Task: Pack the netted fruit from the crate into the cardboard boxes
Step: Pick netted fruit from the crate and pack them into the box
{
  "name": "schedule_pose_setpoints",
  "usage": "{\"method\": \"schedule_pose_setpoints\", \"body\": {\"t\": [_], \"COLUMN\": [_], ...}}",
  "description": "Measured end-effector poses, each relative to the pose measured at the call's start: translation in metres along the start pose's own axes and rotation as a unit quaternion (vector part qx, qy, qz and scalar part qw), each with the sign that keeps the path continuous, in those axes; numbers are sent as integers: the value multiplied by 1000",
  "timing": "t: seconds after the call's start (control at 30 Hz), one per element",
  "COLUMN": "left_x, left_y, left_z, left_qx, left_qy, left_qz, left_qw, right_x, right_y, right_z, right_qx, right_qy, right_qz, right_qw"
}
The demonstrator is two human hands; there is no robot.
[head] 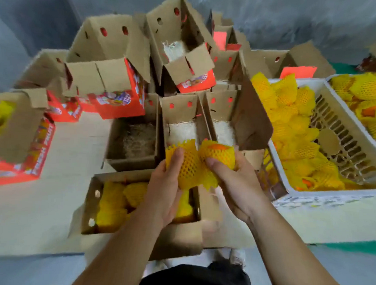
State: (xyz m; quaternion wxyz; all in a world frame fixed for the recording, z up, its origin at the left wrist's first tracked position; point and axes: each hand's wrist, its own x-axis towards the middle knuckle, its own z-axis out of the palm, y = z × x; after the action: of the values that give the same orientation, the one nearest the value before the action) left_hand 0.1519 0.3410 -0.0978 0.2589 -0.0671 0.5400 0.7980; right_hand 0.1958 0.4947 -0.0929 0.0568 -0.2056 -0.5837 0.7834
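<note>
I take this for a fruit packing room: open cardboard boxes (138, 140) with red printed sides crowd the pale surface (60, 180), and white plastic crates (309, 195) of yellow netted fruit (289, 133) stand beside them.

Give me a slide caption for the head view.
Both hands hold netted fruit above a part-filled cardboard box.

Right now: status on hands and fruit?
Left hand holds netted fruit. Right hand holds second fruit. Both above part-filled box. Nothing blocking.
</note>
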Motion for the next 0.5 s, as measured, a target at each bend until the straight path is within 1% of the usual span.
{"method": "schedule_pose_setpoints", "body": {"t": [0.07, 0.1, 0.13, 0.2, 0.23, 0.27, 0.3, 0.33, 0.37, 0.4, 0.43, 0.47, 0.5], "left_x": [-7, -12, -16, -21, -21, -19, -20, -25, -34, -32, -27, -28, -28], "left_y": [8, 15, 22, 32, 41, 44, 47, 54, 55, 54, 50, 45, 36], "left_z": [-38, -54, -69, -108, -123, -142, -156, -162, -166, -170, -176, -179, -183], "left_qx": [19, -1, -14, -22, -68, -86, -78, -22, 106, 181, 294, 452, 595], "left_qy": [14, 17, 37, 36, 31, 41, 49, 77, 70, 98, 108, 107, 100], "left_qz": [-11, -23, -38, -66, -121, -142, -146, -112, -27, -8, 16, 24, 43], "left_qw": [1000, 1000, 998, 997, 990, 985, 985, 991, 991, 979, 949, 885, 796], "right_x": [-6, -7, -8, -9, -9, -10, -10, -11, -11, -10, -9, -9, -8], "right_y": [17, 25, 30, 35, 37, 39, 41, 44, 49, 55, 62, 68, 75], "right_z": [35, 48, 61, 81, 90, 100, 109, 117, 122, 125, 126, 126, 124], "right_qx": [-23, -14, 9, 7, -16, -50, -94, -128, -143, -162, -197, -253, -330], "right_qy": [0, -9, -24, -50, -56, -53, -43, -34, -33, -36, -37, -39, -51], "right_qz": [13, 33, 61, 96, 90, 71, 48, 33, 26, 25, 24, 27, 36], "right_qw": [1000, 999, 998, 994, 994, 995, 993, 991, 989, 986, 979, 966, 942]}}
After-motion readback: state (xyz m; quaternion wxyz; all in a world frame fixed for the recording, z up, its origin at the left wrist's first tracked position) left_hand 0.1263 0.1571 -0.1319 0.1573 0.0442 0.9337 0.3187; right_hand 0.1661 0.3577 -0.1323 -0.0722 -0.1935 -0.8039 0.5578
